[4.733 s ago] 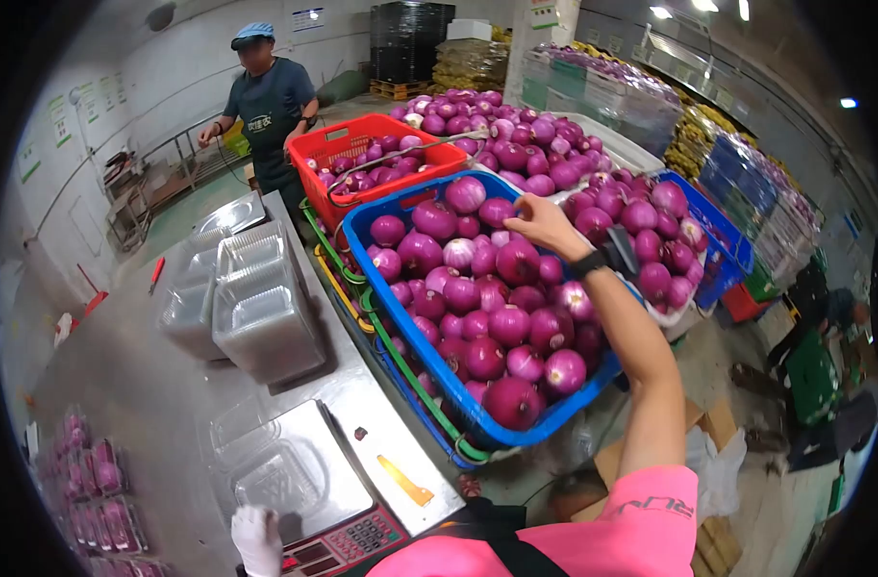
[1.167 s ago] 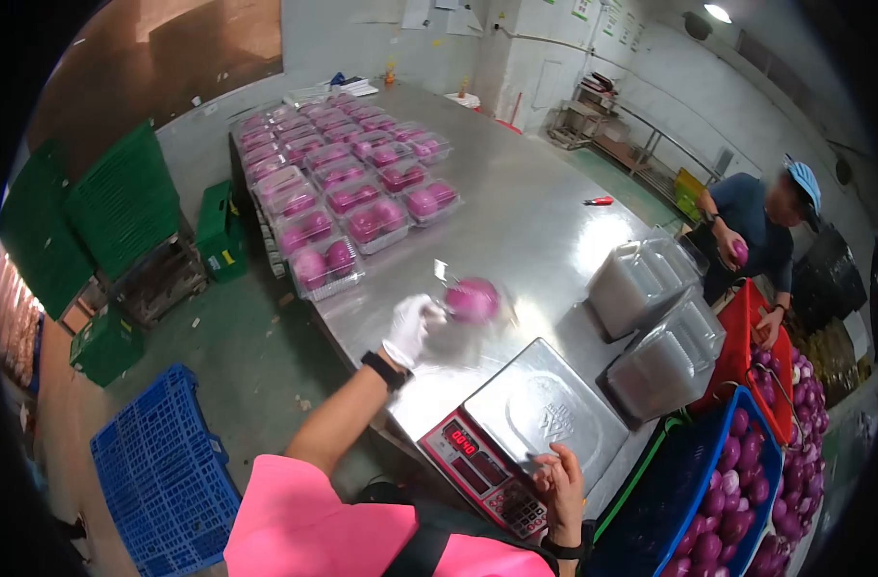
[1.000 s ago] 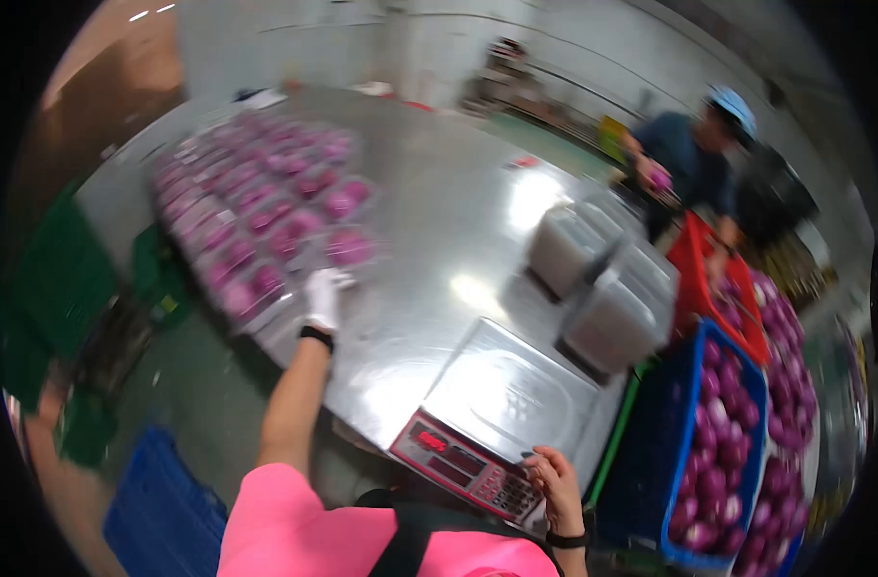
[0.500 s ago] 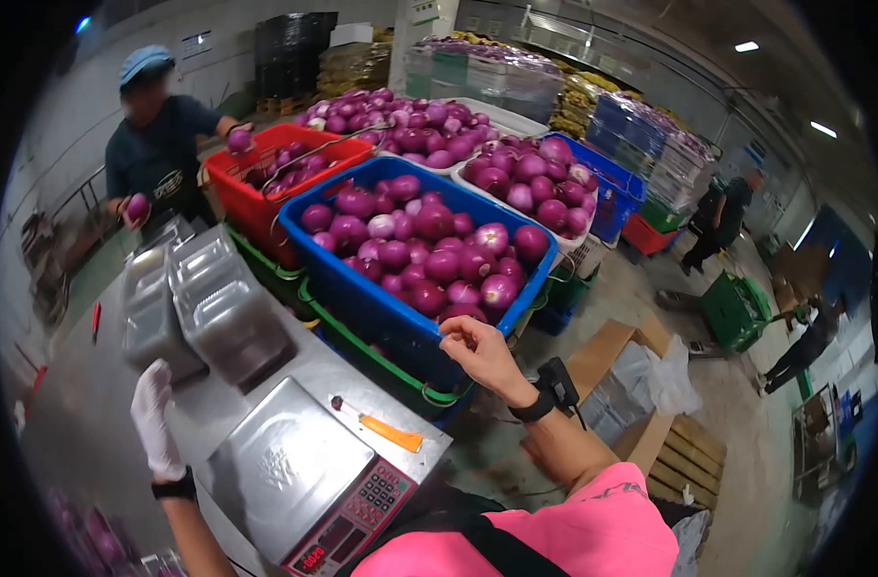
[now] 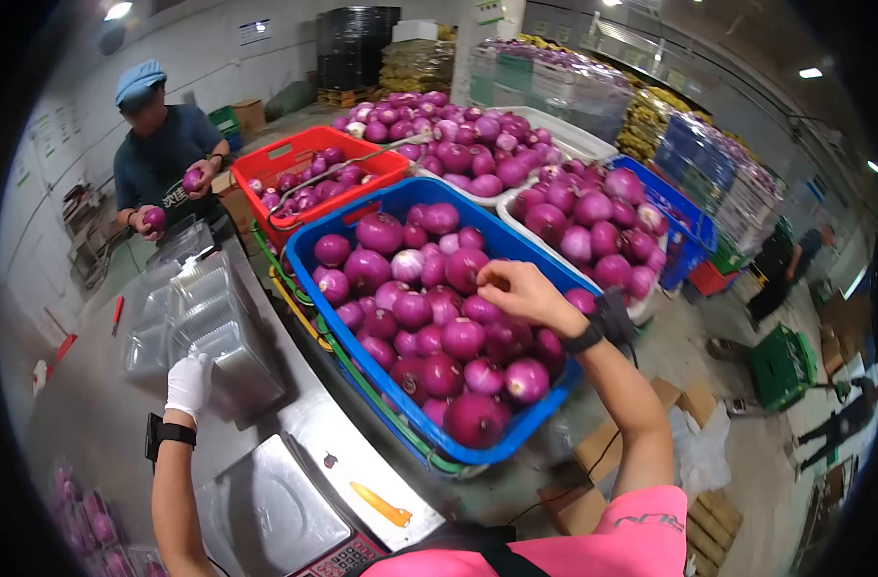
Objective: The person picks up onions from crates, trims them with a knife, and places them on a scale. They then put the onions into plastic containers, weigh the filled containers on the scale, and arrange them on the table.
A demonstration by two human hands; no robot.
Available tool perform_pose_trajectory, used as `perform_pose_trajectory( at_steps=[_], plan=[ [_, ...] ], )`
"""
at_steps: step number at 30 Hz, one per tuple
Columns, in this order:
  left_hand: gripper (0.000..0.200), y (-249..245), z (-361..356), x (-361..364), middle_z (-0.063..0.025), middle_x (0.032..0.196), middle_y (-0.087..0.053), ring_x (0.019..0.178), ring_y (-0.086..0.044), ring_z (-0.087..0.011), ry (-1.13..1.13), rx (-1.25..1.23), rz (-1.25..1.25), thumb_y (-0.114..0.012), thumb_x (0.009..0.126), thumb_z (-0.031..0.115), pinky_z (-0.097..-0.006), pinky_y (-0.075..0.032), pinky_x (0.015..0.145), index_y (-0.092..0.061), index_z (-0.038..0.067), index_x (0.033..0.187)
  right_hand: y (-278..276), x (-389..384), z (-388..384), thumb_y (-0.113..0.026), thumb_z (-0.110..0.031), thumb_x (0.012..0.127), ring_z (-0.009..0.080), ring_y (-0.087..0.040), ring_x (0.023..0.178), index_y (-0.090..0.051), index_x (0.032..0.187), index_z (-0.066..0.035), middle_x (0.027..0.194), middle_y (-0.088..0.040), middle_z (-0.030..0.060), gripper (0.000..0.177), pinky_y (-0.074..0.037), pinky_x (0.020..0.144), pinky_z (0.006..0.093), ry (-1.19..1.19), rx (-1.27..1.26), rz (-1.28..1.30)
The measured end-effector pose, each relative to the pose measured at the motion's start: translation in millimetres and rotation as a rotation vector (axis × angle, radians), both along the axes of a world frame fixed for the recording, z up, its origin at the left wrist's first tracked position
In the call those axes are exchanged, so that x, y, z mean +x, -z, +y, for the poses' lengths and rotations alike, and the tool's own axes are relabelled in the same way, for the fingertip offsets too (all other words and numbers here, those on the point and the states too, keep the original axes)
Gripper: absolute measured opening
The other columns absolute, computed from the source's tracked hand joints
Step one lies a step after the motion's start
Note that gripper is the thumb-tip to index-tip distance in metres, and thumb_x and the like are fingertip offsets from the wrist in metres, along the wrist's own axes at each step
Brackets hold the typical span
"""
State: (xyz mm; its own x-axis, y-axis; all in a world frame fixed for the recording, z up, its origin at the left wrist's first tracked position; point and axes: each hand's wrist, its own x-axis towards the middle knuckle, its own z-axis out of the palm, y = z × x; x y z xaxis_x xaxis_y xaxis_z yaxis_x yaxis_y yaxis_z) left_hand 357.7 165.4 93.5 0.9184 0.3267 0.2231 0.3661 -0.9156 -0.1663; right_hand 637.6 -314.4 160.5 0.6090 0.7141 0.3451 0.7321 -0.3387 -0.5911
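My left hand [image 5: 189, 387], in a white glove, is at the near edge of a stack of clear plastic trays [image 5: 229, 332], its fingers bent in against the rim and partly hidden. Over the blue crate [image 5: 309, 252] hangs my bare right hand [image 5: 524, 293], loosely curled, thumb and fingers apart with no onion between them. Peeled red onions [image 5: 463, 337] fill this crate, several just beneath the fingertips. Below my left forearm lies a digital scale [image 5: 280, 510] with a bare metal pan. An orange-handled knife [image 5: 381, 503] rests beside it on the metal table.
Across the table a person [image 5: 165, 159] in a blue cap holds an onion in each hand. A red crate [image 5: 309, 154] and white crates [image 5: 564, 245] of onions adjoin the blue one. A red tool [image 5: 118, 315] lies at left; packed onions [image 5: 88, 519] are nearer.
My left hand has moved forward from beside the scale to the tray stack. My right hand has gone from the blue crate's near rim to over its onions. The view has shifted.
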Motion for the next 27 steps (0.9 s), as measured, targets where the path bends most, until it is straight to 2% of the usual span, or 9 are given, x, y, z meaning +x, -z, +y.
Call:
perform_pose_trajectory(
  at_steps=[5, 10, 14, 17, 20, 22, 23, 25, 27],
  plan=[
    [0.012, 8, 9, 11, -0.0168, 0.082, -0.059, 0.079, -0.058, -0.0344, -0.081, 0.035, -0.202, -0.049, 0.086, 0.014, -0.0441, -0.048, 0.07, -0.056, 0.004, 0.085, 51, 130, 120, -0.071, -0.042, 0.069, 0.0349, -0.061, 0.093, -0.054, 0.109, 0.005, 0.097, -0.062, 0.0234, 0.064, -0.048, 0.081, 0.0403, 0.111, -0.047, -0.003],
    [0.004, -30, -3, -7, -0.0161, 0.08, -0.05, 0.077, -0.05, -0.0352, -0.053, -0.149, -0.674, -0.048, 0.087, 0.004, -0.038, -0.042, 0.071, -0.049, 0.0, 0.087, 106, 183, 235, -0.079, -0.051, 0.056, 0.0467, -0.046, 0.113, -0.032, 0.13, -0.001, 0.123, -0.044, 0.0295, 0.101, -0.042, 0.094, 0.0499, 0.377, -0.145, 0.105],
    [0.014, -67, -81, -57, -0.0089, 0.077, -0.042, 0.071, -0.04, -0.0166, -0.207, -0.188, -0.876, -0.038, 0.095, 0.009, -0.0278, -0.038, 0.068, -0.045, 0.001, 0.086, 121, 181, 279, -0.08, -0.051, 0.053, 0.0456, -0.045, 0.115, -0.031, 0.132, -0.007, 0.121, -0.046, 0.0281, 0.103, -0.041, 0.093, 0.0521, 0.529, -0.211, 0.067],
    [0.01, -48, -140, -118, -0.0115, 0.081, -0.04, 0.076, -0.042, -0.025, -0.278, -0.042, -0.713, -0.039, 0.092, 0.005, -0.032, -0.037, 0.073, -0.044, -0.001, 0.087, 119, 184, 282, -0.079, -0.051, 0.053, 0.045, -0.047, 0.114, -0.037, 0.132, -0.007, 0.123, -0.048, 0.0244, 0.1, -0.042, 0.093, 0.0518, 0.561, -0.23, 0.039],
    [0.01, 3, -183, -182, -0.013, 0.08, -0.042, 0.077, -0.044, -0.027, -0.402, -0.14, -0.711, -0.041, 0.091, 0.006, -0.0345, -0.037, 0.072, -0.046, -0.002, 0.086, 129, 225, 278, -0.071, -0.051, 0.06, 0.0353, -0.057, 0.105, -0.053, 0.12, -0.007, 0.109, -0.061, 0.019, 0.076, -0.044, 0.091, 0.0425, 0.492, 0.01, 0.222],
    [0.009, 25, -211, -198, -0.0152, 0.087, -0.053, 0.086, -0.052, -0.0312, -0.584, -0.142, -0.593, -0.054, 0.085, 0.007, -0.039, -0.041, 0.079, -0.055, 0.0, 0.091, 79, 234, 245, -0.057, -0.049, 0.075, 0.0216, -0.058, 0.085, -0.051, 0.121, -0.009, 0.098, -0.064, 0.011, 0.062, -0.04, 0.083, 0.0547, 0.238, 0.619, 1.214],
    [0.018, 25, -227, -198, -0.0163, 0.095, -0.062, 0.094, -0.057, -0.0327, -0.705, -0.227, -0.528, -0.065, 0.079, 0.007, -0.0406, -0.044, 0.086, -0.062, 0.001, 0.096, 52, 238, 230, -0.058, -0.053, 0.074, 0.0177, -0.056, 0.086, -0.049, 0.122, -0.011, 0.098, -0.063, 0.0083, 0.065, -0.037, 0.082, 0.0527, 0.215, 0.563, 1.293],
    [0.012, 58, -239, -209, -0.0152, 0.081, -0.047, 0.079, -0.047, -0.0322, -0.516, -0.187, -0.584, -0.046, 0.092, 0.011, -0.0403, -0.038, 0.073, -0.05, 0.0, 0.088, 12, 226, 208, -0.063, -0.051, 0.071, 0.0177, -0.056, 0.083, -0.048, 0.124, -0.012, 0.102, -0.062, 0.0084, 0.068, -0.036, 0.084, 0.0538, 0.246, 0.304, 1.062],
    [0.01, 71, -245, -215, -0.0135, 0.082, -0.05, 0.082, -0.05, -0.033, -0.501, -0.224, -0.478, -0.05, 0.088, 0.012, -0.0426, -0.039, 0.082, -0.051, 0.002, 0.086, -11, 196, 196, -0.067, -0.043, 0.07, 0.0134, -0.052, 0.063, -0.056, 0.11, -0.007, 0.087, -0.062, 0.0059, 0.055, -0.042, 0.072, 0.0417, 0.34, 0.19, 0.847]
  ],
)
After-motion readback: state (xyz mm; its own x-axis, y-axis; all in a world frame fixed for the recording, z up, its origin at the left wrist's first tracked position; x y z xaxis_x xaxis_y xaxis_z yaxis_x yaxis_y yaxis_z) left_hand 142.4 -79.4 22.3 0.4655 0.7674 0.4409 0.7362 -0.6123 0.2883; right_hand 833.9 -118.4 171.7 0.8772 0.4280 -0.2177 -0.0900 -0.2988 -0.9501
